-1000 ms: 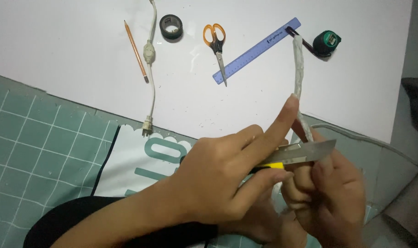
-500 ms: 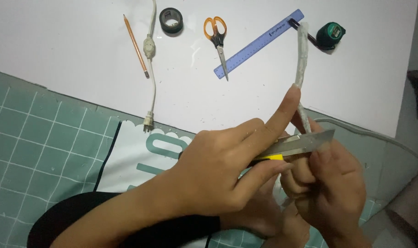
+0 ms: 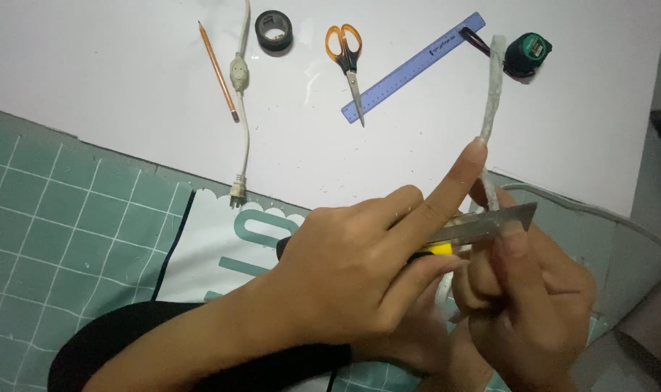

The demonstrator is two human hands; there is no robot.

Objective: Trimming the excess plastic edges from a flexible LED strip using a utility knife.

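Observation:
My left hand (image 3: 352,279) reaches in from the lower left in a black sleeve. It grips a yellow-and-black utility knife (image 3: 483,226) with the steel blade out and the index finger raised beside the cable. My right hand (image 3: 530,312) holds a grey-white cable (image 3: 492,87) that runs up onto the white board. Its thumb rests against the blade where the blade meets the cable. The cable's lower part is hidden inside my fingers.
On the white board (image 3: 127,94) lie a pencil (image 3: 217,69), a white cord with a plug (image 3: 240,109), a black tape roll (image 3: 274,31), orange-handled scissors (image 3: 348,58), a blue ruler (image 3: 414,67) and a green tape measure (image 3: 528,53). A green cutting mat (image 3: 62,232) lies underneath.
Both hands keep the same grips. The knife and cable have shifted slightly in the view, with the blade still against the cable.

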